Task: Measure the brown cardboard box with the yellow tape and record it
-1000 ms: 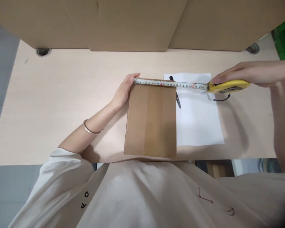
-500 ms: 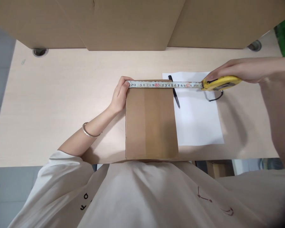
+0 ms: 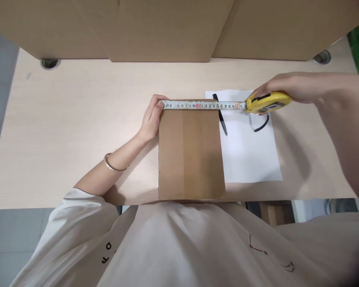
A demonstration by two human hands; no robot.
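Observation:
A brown cardboard box (image 3: 191,155) sits at the table's front edge, against my shirt. Across its far edge runs the white blade of a tape measure (image 3: 267,102), whose yellow case is off to the right. My left hand (image 3: 152,117) is at the box's far left corner, its thumb pressing the blade's end down there. My right hand (image 3: 287,87) is wrapped round the yellow case, above the paper; a black wrist cord dangles from it. A black pen (image 3: 220,115) lies on a white sheet of paper (image 3: 251,155), partly under the blade.
Large cardboard panels (image 3: 161,32) stand along the back of the light wooden table (image 3: 77,111). Round cable holes (image 3: 50,64) are near both back corners. Below the front edge at right is another brown box (image 3: 277,213).
My right hand has moved left with the tape measure's case, so less blade shows between case and box. My left hand stays at the corner.

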